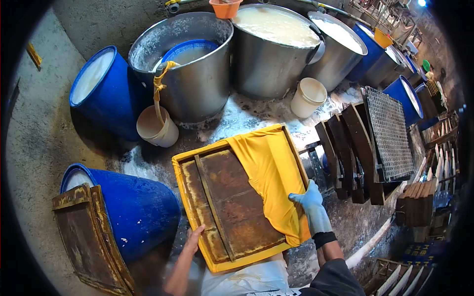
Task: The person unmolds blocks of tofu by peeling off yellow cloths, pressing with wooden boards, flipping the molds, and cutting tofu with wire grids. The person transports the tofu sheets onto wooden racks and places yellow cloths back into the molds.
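Note:
In front of my body I hold a wooden tray with a stained brown panel and a narrow wooden slat across it. A yellow cloth wraps its edges and lies in loose folds over its right part. My bare left hand grips the lower left edge, with the thumb on top and most fingers hidden beneath. My right hand, in a light blue glove, clasps the right edge over the cloth. The thumb points inward, and the other fingers are partly out of sight.
Large metal vats of whitish liquid line the wall. Blue barrels stand at left; a brown panel leans against the nearer one. White buckets sit on the wet floor. At right stand dark wooden trays and a grid panel.

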Tool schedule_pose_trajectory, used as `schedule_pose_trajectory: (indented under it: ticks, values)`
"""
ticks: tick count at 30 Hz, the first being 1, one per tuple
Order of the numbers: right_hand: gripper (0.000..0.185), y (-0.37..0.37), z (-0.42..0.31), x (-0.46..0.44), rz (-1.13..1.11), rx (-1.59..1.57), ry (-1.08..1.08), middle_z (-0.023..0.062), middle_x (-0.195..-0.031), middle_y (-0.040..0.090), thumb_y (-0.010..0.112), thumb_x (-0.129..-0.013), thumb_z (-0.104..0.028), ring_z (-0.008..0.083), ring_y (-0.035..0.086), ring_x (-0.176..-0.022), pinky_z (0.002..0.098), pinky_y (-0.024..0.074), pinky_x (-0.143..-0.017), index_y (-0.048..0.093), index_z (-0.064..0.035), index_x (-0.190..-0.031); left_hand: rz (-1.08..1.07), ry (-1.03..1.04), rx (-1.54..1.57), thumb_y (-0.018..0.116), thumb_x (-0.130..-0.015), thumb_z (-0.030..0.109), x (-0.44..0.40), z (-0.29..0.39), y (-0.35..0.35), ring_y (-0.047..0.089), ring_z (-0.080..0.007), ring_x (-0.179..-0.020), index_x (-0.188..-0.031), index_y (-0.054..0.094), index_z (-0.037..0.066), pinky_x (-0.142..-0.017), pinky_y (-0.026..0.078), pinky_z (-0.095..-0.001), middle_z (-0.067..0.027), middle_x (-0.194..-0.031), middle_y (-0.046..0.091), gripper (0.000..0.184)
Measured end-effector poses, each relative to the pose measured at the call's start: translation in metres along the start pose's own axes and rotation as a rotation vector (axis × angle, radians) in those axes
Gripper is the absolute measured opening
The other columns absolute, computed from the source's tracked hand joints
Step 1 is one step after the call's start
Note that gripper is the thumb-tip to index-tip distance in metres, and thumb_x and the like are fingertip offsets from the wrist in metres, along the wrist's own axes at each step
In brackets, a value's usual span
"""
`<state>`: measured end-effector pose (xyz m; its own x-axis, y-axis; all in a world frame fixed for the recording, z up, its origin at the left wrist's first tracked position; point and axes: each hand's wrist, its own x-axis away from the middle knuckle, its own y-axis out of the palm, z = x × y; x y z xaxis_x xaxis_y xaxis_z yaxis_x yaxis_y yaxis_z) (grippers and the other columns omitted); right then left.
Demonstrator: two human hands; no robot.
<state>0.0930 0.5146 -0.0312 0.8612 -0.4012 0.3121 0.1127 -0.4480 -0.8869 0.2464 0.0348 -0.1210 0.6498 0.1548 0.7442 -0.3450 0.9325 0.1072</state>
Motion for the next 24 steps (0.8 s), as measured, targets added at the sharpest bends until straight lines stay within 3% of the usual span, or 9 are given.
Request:
schedule_pose_trajectory:
  ticks: [5,7,10,13,18,20,21,23,24]
  values:
    - [0.099,0.026,-0.015,0.029,-0.065,-0.099,0.04,0.0252,-0.132,0.062,0.099,-0.06,-0.039,0.0395,0.064,-0.118,0.0434,0.0533,-0.099,0.051,0.0042,-0.135,0.007,-0.033,0.022,0.08,-0.086,0.022,0.007,0.026,-0.047,0.064,-0.0182,-0.087,-0.117,0.067,0.001,-0.079,0.053,-0.0344,-0.004,-0.099,0.068,0.039]
    - [0.101,0.035,-0.042,0.054,-0.066,0.016,0.028,0.026,-0.131,0.063,0.099,-0.06,-0.043,0.0399,0.064,-0.118,0.0439,0.0532,-0.099,0.051,0.005,-0.135,0.098,-0.036,-0.064,0.079,-0.087,0.018,0.051,0.085,-0.06,0.065,-0.0181,-0.087,-0.116,0.067,0.001,-0.08,0.053,-0.0341,-0.0048,-0.098,0.069,0.036]
    - [0.116,0.071,-0.058,0.079,-0.309,-0.286,0.041,0.0301,-0.13,0.064,0.097,-0.055,-0.056,0.0423,0.063,-0.122,0.0455,0.0518,-0.101,0.049,0.0071,-0.139,0.233,0.084,-0.24,0.076,-0.088,0.013,0.115,0.148,-0.108,0.066,-0.0174,-0.089,-0.118,0.067,0.0,-0.081,0.053,-0.0329,-0.0061,-0.1,0.07,0.034]
    - [0.108,0.107,-0.096,0.107,-0.432,-0.438,-0.052,0.0301,-0.125,0.066,0.097,-0.058,-0.053,0.0421,0.065,-0.116,0.0455,0.0526,-0.098,0.051,0.0092,-0.134,0.433,0.234,-0.417,0.074,-0.089,0.012,0.207,0.236,-0.098,0.066,-0.0177,-0.088,-0.118,0.067,-0.002,-0.081,0.053,-0.0328,-0.0059,-0.099,0.07,0.034]
    - [0.106,0.209,-0.143,0.123,-0.725,-0.768,-0.133,0.0268,-0.12,0.069,0.096,-0.062,-0.051,0.0391,0.068,-0.11,0.0438,0.0539,-0.096,0.051,0.0103,-0.135,0.621,0.292,-0.757,0.065,-0.089,0.011,0.308,0.315,0.004,0.066,-0.0185,-0.084,-0.114,0.068,-0.007,-0.077,0.052,-0.0338,-0.0093,-0.098,0.072,0.031]
    - [0.107,0.245,-0.141,0.128,-0.899,-0.943,-0.092,0.0277,-0.131,0.063,0.094,-0.068,-0.048,0.037,0.064,-0.119,0.0436,0.0503,-0.103,0.045,0.0106,-0.143,0.735,0.294,-0.946,0.067,-0.089,0.017,0.321,0.318,0.046,0.064,-0.0184,-0.082,-0.107,0.065,-0.007,-0.077,0.052,-0.0341,-0.0067,-0.092,0.068,0.03]
    - [0.107,0.232,-0.134,0.131,-0.917,-0.937,-0.087,0.0277,-0.131,0.063,0.094,-0.068,-0.048,0.037,0.064,-0.119,0.0436,0.0503,-0.103,0.045,0.0106,-0.143,0.793,0.307,-0.946,0.071,-0.09,0.025,0.319,0.314,0.056,0.063,-0.0199,-0.086,-0.115,0.06,-0.008,-0.079,0.052,-0.0344,-0.0108,-0.099,0.067,0.043]
    - [0.098,0.173,-0.122,0.121,-0.808,-0.916,-0.385,0.0251,-0.144,0.054,0.087,-0.08,-0.041,0.0319,0.055,-0.133,0.0428,0.0453,-0.109,0.039,0.0065,-0.15,0.753,0.363,-1.017,0.074,-0.092,0.043,0.339,0.315,0.175,0.063,-0.0226,-0.096,-0.122,0.055,-0.006,-0.086,0.051,-0.0376,-0.0154,-0.106,0.065,0.061]
    - [0.09,0.153,-0.125,0.134,-0.674,-1.094,-0.501,0.0231,-0.143,0.056,0.083,-0.085,-0.04,0.0318,0.06,-0.122,0.0421,0.0504,-0.101,0.04,0.005,-0.151,0.737,0.442,-1.19,0.073,-0.092,0.047,0.351,0.307,0.216,0.062,-0.0251,-0.104,-0.124,0.054,-0.004,-0.092,0.05,-0.0401,-0.0163,-0.113,0.064,0.063]
